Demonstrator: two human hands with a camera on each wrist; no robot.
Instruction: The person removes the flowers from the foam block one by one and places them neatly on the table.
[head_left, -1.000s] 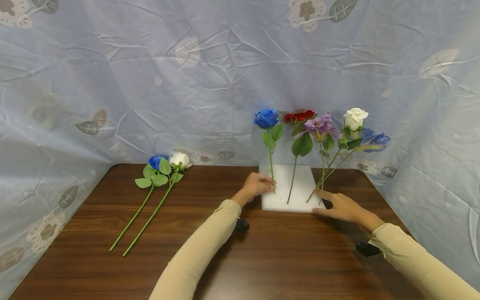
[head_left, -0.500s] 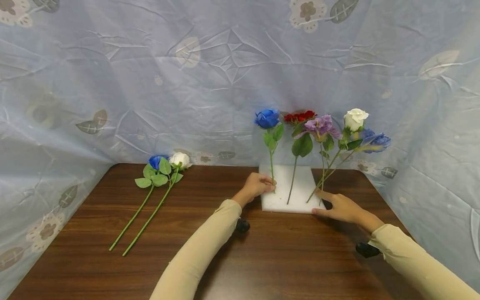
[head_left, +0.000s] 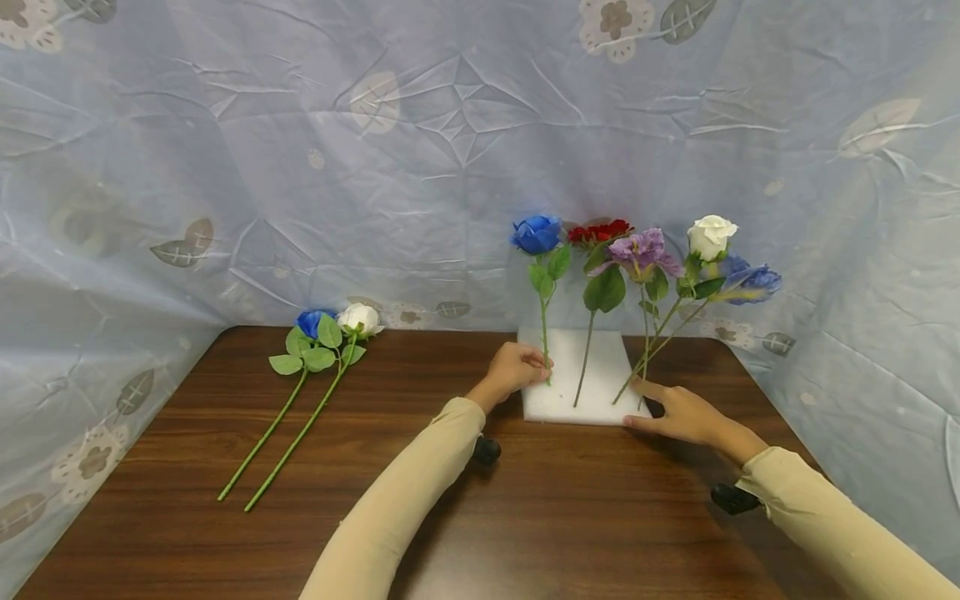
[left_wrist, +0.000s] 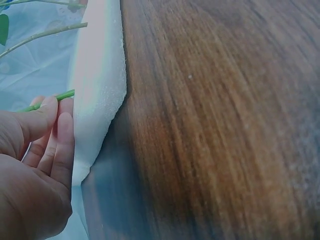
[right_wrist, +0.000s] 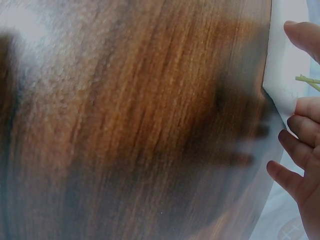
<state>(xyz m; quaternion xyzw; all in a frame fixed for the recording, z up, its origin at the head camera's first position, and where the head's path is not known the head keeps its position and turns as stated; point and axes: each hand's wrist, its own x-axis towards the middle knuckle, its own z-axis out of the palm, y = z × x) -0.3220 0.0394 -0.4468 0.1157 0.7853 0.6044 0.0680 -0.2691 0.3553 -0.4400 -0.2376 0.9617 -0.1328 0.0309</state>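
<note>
My left hand (head_left: 517, 371) pinched the blue rose (head_left: 537, 235) by its stem (head_left: 544, 325), over the left part of the foam block (head_left: 555, 408); my right hand (head_left: 678, 412) lay spread at the block's right edge. The rose seemed light, springy, best held low.

Gap btwn lying roses (head_left: 320, 360) & L sleeve (head_left: 401, 492); stems (head_left: 585, 358) crowd foam (head_left: 555, 406).

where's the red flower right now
In the head view, the red flower stands in the white foam right of centre, between the held blue rose and the purple flower.
</note>
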